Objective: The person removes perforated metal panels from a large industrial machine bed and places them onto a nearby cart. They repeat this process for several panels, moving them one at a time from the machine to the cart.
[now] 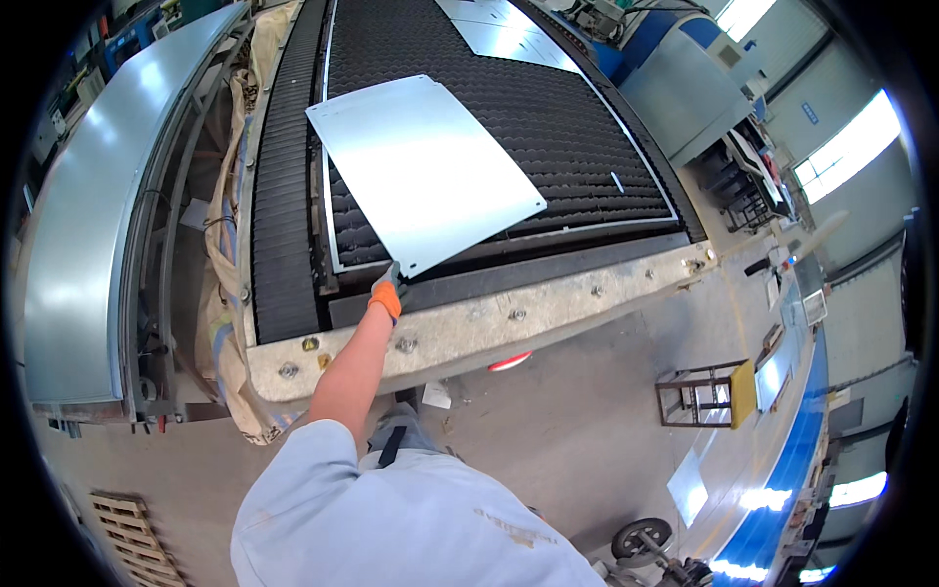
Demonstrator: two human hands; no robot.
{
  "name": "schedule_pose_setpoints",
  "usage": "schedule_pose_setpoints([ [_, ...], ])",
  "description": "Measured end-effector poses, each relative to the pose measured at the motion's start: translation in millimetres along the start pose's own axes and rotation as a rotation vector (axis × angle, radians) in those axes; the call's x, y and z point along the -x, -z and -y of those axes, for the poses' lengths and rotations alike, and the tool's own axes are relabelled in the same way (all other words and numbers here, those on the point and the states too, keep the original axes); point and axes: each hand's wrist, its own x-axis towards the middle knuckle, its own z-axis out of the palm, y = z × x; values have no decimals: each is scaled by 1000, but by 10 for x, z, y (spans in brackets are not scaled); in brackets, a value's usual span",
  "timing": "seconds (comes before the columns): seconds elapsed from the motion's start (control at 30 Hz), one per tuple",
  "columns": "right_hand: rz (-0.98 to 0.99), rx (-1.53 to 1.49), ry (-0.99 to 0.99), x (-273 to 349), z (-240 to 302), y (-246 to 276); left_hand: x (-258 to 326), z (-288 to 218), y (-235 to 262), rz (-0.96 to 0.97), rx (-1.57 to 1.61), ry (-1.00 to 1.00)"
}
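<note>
My left hand (387,290), in an orange and grey work glove, reaches forward and closes on the near corner of a flat metal sheet (421,161). This sheet is bright silver, with small holes near its corners. It lies askew over the dark slatted bed (558,127) of a large cutting table, its near corner just short of the table's front edge. My fingertips are partly hidden at the sheet's edge. My right hand is out of view.
A pale metal beam (516,315) with bolts borders the bed's front. Thin metal offcut strips (616,183) and cut sheets (523,44) lie on the slats. Large sheets (93,225) rest on a rack at left. A yellow-topped stool (741,393) and a wooden pallet (132,533) stand on the floor.
</note>
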Motion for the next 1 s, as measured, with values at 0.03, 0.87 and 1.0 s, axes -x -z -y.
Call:
schedule_pose_setpoints([
  [0.03, -3, -44, -41, 132, 110, -46, -100, -17, -137, 47, 21, 26],
  [0.87, 334, 242, 939, 1202, 6175, -991, -358, -320, -799, -380, -28, -520],
  [1.0, 355, 372, 1077, 1139, 6699, -1001, -775, -627, -448, -764, -1388, -551],
])
